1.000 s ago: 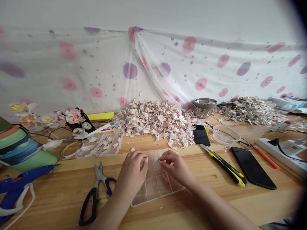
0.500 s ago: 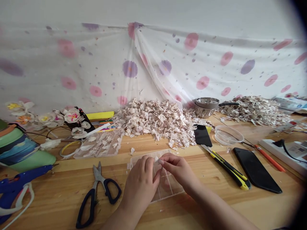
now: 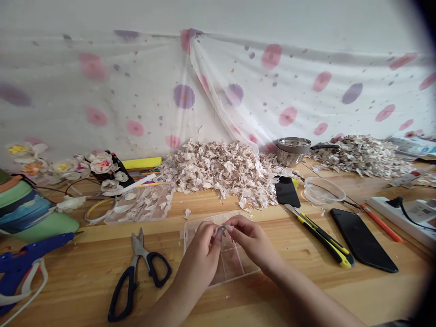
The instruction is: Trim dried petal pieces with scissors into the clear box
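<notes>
Wooden table [image 3: 78, 286], 2 hands [image 3: 200, 259] pinching petal [image 3: 220, 231]

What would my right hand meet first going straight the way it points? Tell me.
The small curled flake pinched at its fingertips, most likely: the right hand points left at it. The left hand lies just beyond, though depth is hard to judge from this view.

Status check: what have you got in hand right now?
Left hand and right hand pinching a small pale petal-like flake. Held above a clear plastic compartment box. Black-handled scissors lying left of the box.
</notes>
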Demonstrator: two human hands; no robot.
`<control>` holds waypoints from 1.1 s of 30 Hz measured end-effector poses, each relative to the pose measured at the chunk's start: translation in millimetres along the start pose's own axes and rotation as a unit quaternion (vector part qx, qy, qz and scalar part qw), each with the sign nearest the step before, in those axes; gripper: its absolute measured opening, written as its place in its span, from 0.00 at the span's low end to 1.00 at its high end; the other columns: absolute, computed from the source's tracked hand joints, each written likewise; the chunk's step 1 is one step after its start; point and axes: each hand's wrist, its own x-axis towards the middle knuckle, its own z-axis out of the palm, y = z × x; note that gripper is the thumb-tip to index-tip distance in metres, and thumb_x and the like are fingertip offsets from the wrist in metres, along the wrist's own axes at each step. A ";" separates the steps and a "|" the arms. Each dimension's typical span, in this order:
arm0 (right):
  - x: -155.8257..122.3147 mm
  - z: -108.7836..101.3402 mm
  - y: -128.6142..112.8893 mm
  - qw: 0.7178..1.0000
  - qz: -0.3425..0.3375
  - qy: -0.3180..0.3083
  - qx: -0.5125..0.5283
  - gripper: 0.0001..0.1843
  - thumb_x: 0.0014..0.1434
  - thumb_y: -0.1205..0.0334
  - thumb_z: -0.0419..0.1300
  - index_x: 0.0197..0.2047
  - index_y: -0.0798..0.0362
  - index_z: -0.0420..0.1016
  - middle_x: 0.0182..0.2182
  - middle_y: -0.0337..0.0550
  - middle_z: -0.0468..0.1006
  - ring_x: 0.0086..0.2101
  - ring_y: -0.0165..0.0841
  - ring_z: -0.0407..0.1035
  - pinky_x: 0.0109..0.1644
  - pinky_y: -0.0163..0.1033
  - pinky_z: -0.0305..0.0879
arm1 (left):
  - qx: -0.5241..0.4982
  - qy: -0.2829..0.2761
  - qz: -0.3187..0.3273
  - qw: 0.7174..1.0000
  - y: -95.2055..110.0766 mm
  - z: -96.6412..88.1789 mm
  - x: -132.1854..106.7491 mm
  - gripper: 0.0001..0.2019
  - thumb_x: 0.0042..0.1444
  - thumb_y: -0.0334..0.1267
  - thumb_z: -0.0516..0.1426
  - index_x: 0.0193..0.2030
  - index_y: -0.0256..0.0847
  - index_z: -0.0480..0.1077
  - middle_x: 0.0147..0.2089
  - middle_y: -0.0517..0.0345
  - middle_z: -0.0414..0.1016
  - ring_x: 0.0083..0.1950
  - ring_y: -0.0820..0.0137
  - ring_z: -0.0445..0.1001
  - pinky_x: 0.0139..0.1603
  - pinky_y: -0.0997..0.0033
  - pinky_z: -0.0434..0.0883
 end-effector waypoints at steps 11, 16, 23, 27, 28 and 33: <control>5.6 -1.0 11.0 0.999 -0.019 0.034 -0.012 0.18 0.53 0.51 0.63 0.42 0.53 0.70 0.32 0.40 0.73 0.29 0.31 0.71 0.31 0.36 0.65 | -0.215 -0.092 -0.144 0.961 -6.4 2.5 1.2 0.23 0.57 0.58 0.49 0.40 0.38 0.68 0.27 0.60 0.65 0.25 0.73 0.59 0.25 0.74 0.57; 4.9 -1.6 9.8 0.997 -0.050 0.040 -0.040 0.13 0.55 0.52 0.60 0.34 0.54 0.71 0.32 0.41 0.71 0.30 0.33 0.72 0.35 0.40 0.68 | -0.224 -0.114 -0.129 0.959 -3.3 2.5 -1.3 0.20 0.59 0.56 0.48 0.39 0.39 0.67 0.27 0.61 0.65 0.27 0.72 0.60 0.27 0.74 0.59; 8.6 -4.0 11.6 0.991 -0.078 0.058 -0.096 0.10 0.54 0.55 0.61 0.31 0.53 0.76 0.33 0.44 0.72 0.33 0.34 0.68 0.37 0.41 0.66 | -0.146 -0.025 -0.123 0.981 0.2 1.2 -0.4 0.17 0.57 0.52 0.48 0.35 0.41 0.68 0.25 0.61 0.62 0.26 0.70 0.62 0.26 0.71 0.57; 0.7 -3.7 -5.3 0.978 -0.128 0.090 -0.138 0.16 0.57 0.57 0.58 0.49 0.50 0.72 0.44 0.48 0.72 0.39 0.36 0.69 0.40 0.41 0.67 | -0.164 -0.024 -0.121 0.979 3.6 -0.4 2.2 0.16 0.55 0.50 0.48 0.35 0.41 0.68 0.26 0.60 0.63 0.27 0.69 0.63 0.27 0.71 0.60; -5.6 -3.4 -12.5 0.971 -0.154 0.097 -0.153 0.21 0.58 0.57 0.57 0.55 0.49 0.67 0.50 0.50 0.70 0.44 0.38 0.68 0.44 0.43 0.67 | -0.170 -0.026 -0.120 0.978 4.4 -0.5 2.7 0.15 0.55 0.50 0.48 0.34 0.41 0.68 0.28 0.59 0.64 0.27 0.68 0.64 0.28 0.70 0.61; -53.0 7.2 -40.1 0.946 -0.166 -0.002 -0.280 0.27 0.62 0.53 0.57 0.63 0.38 0.59 0.61 0.44 0.63 0.58 0.41 0.60 0.53 0.46 0.66 | -0.166 -0.008 -0.094 0.982 -0.2 1.5 2.5 0.15 0.57 0.49 0.47 0.26 0.42 0.63 0.31 0.56 0.65 0.33 0.65 0.68 0.33 0.68 0.66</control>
